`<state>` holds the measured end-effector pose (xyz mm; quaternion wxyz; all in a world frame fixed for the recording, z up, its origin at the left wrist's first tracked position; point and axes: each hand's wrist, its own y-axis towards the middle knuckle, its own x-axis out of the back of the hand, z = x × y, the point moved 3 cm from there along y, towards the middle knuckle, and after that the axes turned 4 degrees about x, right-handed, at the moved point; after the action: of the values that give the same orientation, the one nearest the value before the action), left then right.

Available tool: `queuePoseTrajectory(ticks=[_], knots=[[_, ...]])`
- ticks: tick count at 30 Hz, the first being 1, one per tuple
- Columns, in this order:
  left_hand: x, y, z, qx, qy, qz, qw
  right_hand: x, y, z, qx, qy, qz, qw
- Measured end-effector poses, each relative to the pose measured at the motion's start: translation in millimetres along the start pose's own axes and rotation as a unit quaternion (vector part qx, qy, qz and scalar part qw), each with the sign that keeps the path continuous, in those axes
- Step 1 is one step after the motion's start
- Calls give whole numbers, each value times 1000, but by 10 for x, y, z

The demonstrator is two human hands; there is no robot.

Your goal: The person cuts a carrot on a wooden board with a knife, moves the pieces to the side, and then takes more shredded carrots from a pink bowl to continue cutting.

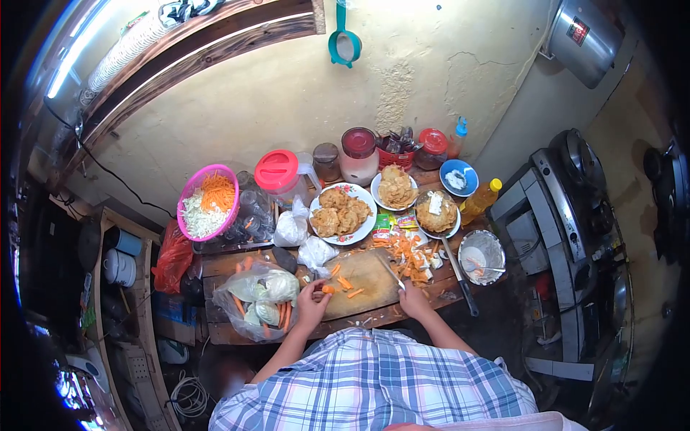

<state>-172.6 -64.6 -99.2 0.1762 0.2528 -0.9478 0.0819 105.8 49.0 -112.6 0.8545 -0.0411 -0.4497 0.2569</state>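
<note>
Left hand (312, 305) bent, fingertips pinching a carrot chunk (328, 289) on a cutting board (368, 267); right hand (414, 302) closed around a knife (401, 284). Carrot sticks (345, 284) lie cut between them, whole carrots (283, 314) uncut in a plastic bag (249, 289), shredded carrot (218, 192) in a pink basket (180, 224) beyond.

Shirt (374, 381): white/blue plaid. Carrot pieces (345, 284) orange, basin (179, 215) pink, strainer (345, 46) teal. Large plate (369, 205) white, floral rim; bowl (471, 188) blue.
</note>
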Motion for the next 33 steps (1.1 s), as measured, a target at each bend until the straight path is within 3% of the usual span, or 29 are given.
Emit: queuePoseTrajectory(ticks=[2,4,6,8,14,16,33], knots=[[15,87,25,-19,-1,23,1000,-39,-19,139,-4,-11,33,999],[-21,151,-41,-23,33,69,997,-288,-14,79,52,25,63,996],[-120,212,-95,-38,32,86,995,-361,-44,49,20,20,56,998],[-274,256,-212,-123,64,115,984,-252,-139,32,-140,35,-51,988],[-936,360,-263,-161,54,187,968,-95,-259,16,-76,41,-75,993],[-1125,371,-240,-174,105,211,956,-90,-267,66,-65,48,-68,994],[-1162,156,-309,-285,113,75,949,-30,-312,277,2,37,23,999]])
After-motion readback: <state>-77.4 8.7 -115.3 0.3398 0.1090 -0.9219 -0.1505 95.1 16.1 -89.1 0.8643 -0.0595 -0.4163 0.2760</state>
